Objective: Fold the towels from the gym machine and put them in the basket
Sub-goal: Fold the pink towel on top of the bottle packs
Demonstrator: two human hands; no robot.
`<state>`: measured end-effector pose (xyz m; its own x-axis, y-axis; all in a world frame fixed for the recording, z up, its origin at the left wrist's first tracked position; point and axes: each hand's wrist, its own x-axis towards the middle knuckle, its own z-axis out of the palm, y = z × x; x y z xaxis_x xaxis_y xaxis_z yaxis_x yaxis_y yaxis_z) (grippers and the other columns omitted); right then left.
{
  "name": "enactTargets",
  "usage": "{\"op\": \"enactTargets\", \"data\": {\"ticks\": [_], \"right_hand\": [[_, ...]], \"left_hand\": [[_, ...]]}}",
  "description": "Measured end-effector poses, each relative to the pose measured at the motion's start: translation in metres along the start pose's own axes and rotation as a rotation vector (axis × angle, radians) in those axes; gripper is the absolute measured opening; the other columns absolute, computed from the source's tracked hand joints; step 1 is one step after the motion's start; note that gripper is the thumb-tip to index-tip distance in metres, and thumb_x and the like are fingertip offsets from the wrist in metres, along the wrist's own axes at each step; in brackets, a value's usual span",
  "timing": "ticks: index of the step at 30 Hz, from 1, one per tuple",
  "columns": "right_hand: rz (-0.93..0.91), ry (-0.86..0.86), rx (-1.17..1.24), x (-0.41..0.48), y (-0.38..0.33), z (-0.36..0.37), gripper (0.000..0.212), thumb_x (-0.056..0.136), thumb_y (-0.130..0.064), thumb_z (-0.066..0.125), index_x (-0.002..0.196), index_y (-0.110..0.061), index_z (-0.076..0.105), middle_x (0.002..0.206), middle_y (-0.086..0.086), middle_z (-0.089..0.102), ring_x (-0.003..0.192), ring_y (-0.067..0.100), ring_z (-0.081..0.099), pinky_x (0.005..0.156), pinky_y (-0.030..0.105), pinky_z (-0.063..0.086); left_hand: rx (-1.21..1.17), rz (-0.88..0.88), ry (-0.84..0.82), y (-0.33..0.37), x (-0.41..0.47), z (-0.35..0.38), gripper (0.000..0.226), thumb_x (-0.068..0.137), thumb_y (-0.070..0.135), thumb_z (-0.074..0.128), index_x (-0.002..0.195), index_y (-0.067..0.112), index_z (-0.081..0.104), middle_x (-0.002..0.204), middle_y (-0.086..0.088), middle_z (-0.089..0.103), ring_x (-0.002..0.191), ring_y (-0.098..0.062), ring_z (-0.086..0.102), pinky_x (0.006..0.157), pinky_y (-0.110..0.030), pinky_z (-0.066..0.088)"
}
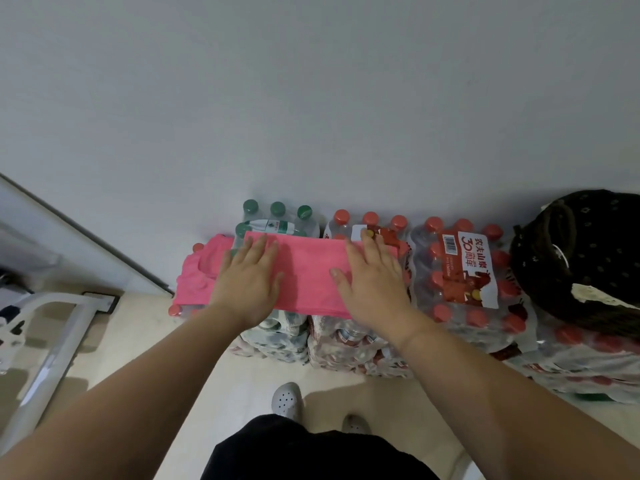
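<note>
A pink towel (pixel 308 275) lies spread flat on top of shrink-wrapped packs of water bottles against the wall. My left hand (pixel 251 278) presses flat on its left part with straight, spread fingers. My right hand (pixel 372 282) lies flat on its right part, fingertips reaching the towel's far edge. The towel's left end hangs wrinkled over the pack's edge. A dark woven basket (pixel 585 258) stands on the bottle packs at the far right, with something pale inside it.
Bottle packs with red caps (pixel 464 271) and green caps (pixel 277 216) line the white wall. A white metal frame of a gym machine (pixel 59 337) stands on the floor at the left. My feet in grey clogs (pixel 287 398) stand on the beige floor.
</note>
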<state>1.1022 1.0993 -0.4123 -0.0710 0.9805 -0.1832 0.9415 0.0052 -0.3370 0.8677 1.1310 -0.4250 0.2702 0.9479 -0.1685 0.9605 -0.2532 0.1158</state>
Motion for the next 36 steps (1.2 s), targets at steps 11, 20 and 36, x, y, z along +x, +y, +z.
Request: {"op": "enactTargets", "data": {"ticks": [11, 20, 36], "right_hand": [[0.217, -0.103, -0.217, 0.032, 0.002, 0.041, 0.085, 0.089, -0.078, -0.005, 0.151, -0.026, -0.029, 0.155, 0.015, -0.039, 0.142, 0.036, -0.037, 0.117, 0.056, -0.019], [0.286, -0.058, -0.245, 0.069, 0.011, 0.032, 0.090, 0.087, -0.079, 0.000, 0.159, -0.026, -0.008, 0.166, 0.014, -0.015, 0.152, 0.035, -0.016, 0.118, 0.065, -0.002], [0.273, -0.039, -0.243, 0.083, -0.068, 0.056, 0.079, 0.095, -0.068, 0.000, 0.157, -0.021, -0.016, 0.165, -0.001, -0.022, 0.149, 0.030, -0.027, 0.117, 0.061, -0.015]], "left_hand": [[0.044, 0.059, -0.074, -0.007, 0.033, 0.029, 0.086, 0.094, 0.069, 0.003, 0.154, 0.011, -0.017, 0.161, -0.010, -0.024, 0.148, -0.029, -0.025, 0.120, -0.051, -0.013], [-0.007, 0.138, -0.074, -0.017, 0.080, 0.020, 0.086, 0.094, 0.068, 0.008, 0.155, 0.011, -0.015, 0.161, -0.010, -0.023, 0.149, -0.029, -0.022, 0.120, -0.053, -0.009], [-0.230, 0.169, -0.018, -0.073, 0.057, 0.017, 0.071, 0.094, 0.054, 0.018, 0.154, 0.018, 0.027, 0.164, -0.010, 0.017, 0.152, -0.029, 0.006, 0.120, -0.052, 0.002]]}}
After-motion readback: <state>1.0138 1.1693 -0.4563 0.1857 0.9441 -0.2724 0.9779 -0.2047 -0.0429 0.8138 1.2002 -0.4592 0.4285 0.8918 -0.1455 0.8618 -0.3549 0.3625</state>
